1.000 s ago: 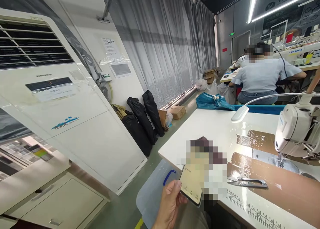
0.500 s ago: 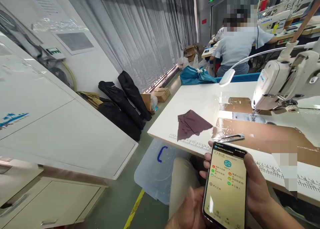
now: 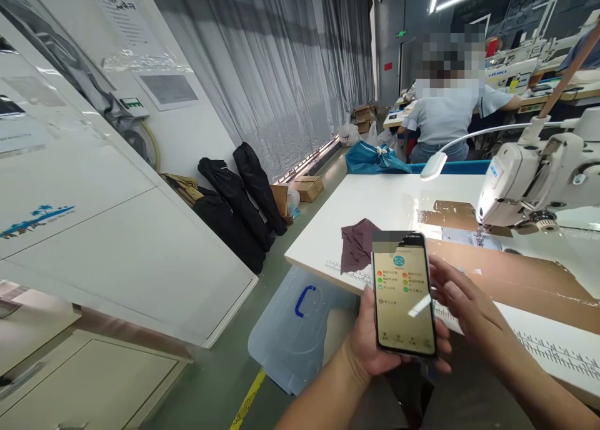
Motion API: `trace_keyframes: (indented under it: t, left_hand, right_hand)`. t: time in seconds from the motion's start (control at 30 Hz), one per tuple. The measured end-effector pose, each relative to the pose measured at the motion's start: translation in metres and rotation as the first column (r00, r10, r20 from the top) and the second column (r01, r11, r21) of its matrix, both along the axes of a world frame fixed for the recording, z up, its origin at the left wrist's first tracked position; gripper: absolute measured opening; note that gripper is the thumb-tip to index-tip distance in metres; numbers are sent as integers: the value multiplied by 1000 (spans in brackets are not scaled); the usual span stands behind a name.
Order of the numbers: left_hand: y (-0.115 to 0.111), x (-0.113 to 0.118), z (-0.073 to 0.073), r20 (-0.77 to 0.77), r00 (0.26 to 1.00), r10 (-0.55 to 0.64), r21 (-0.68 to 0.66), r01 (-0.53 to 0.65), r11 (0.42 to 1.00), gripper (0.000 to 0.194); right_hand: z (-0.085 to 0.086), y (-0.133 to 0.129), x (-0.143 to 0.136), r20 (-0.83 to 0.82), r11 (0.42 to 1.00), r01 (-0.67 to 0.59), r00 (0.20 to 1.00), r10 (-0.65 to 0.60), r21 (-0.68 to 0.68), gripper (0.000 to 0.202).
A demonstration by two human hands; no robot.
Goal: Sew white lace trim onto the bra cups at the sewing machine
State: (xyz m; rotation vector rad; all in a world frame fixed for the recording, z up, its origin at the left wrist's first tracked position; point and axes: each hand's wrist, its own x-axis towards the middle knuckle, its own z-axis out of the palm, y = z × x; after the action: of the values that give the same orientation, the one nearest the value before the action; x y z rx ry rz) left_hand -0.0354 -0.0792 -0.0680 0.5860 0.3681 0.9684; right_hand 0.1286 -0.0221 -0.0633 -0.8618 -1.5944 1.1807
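Observation:
A smartphone (image 3: 404,311) with a lit yellowish screen of coloured icons stands upright over the table's front edge. My left hand (image 3: 368,339) is wrapped round its lower left side, thumb along the edge, with fingertips showing past the right side. Beside the phone's right edge is my right hand (image 3: 462,295), its fingers extended and apart, holding nothing. Behind the phone, a dark maroon cloth piece (image 3: 355,245) lies on the white table (image 3: 319,230), partly hidden. The white sewing machine (image 3: 510,183) stands at the right, with a brown sheet (image 3: 515,267) on the table before it.
A clear plastic bin (image 3: 285,330) with a blue handle sits below the table's left edge. Black rolled bundles (image 3: 253,183) lean by the white cabinet (image 3: 117,242). A lamp (image 3: 434,166) arches over the table. A seated person (image 3: 445,114) works beyond a blue bag (image 3: 375,158).
The phone has moved up and slightly left, now covering part of the cloth. My left hand has come up gripping it; my right hand has let go of its edge. The view has tilted up.

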Motion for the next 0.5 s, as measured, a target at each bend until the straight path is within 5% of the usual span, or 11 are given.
trace_keyframes:
  t: [0.07, 0.17, 0.3, 0.5]
  left_hand:
    - [16, -8, 4, -9, 997, 80, 41, -79, 996, 102]
    - [39, -14, 7, 9, 987, 160, 67, -160, 985, 99]
    - [64, -9, 8, 23, 980, 198, 88, -199, 976, 99]
    - [80, -4, 9, 130, 972, 197, 3, -199, 980, 92]
  right_hand:
    - [-10, -1, 11, 137, 952, 153, 971, -195, 267, 42]
    - [-20, -6, 20, 247, 725, 99, 901, -356, 682, 29]
    - [-25, -10, 11, 290, 466, -49, 838, -463, 884, 31]
    - [-26, 4, -15, 313, 408, -88, 792, -524, 909, 37]
